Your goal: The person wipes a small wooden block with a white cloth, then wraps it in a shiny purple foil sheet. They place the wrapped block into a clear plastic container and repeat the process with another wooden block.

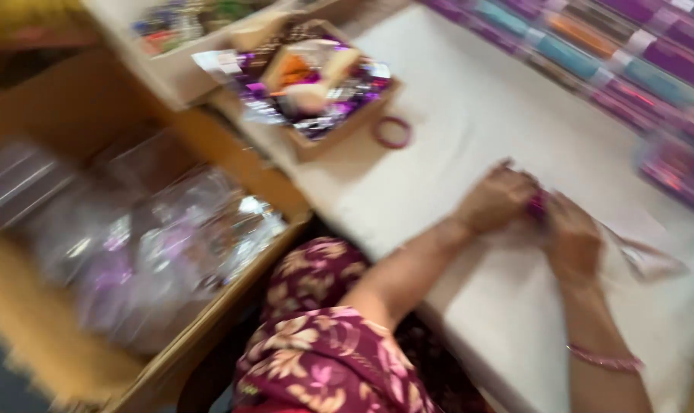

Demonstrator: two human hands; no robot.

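Both hands meet over a small magenta object (537, 205), pinched between the left hand (497, 200) and the right hand (572, 241); each hand is closed on it, fingers curled. The object is mostly hidden and blurred by motion, so its shape, long axis and heading cannot be told. It sits just above the white work surface (454, 115), near the surface's middle. A thin clear plastic wrapper (643, 258) lies flat on the surface beside the right hand, glossy and creased. The right wrist carries a pink bangle (603, 359). The surface is matte and pale, cloth- or paper-covered. Well apart, toward the far side, a loose pink ring-shaped bangle (393, 131) lies flat next to an open cardboard box (316, 145) of shiny purple packets. Along the far right edge run rows of coloured bangles (591, 53) in purple, teal and orange. To the left, a large cardboard carton (209, 306) holds crumpled transparent plastic bags. A maroon floral garment (324, 344) covers the person's lap.
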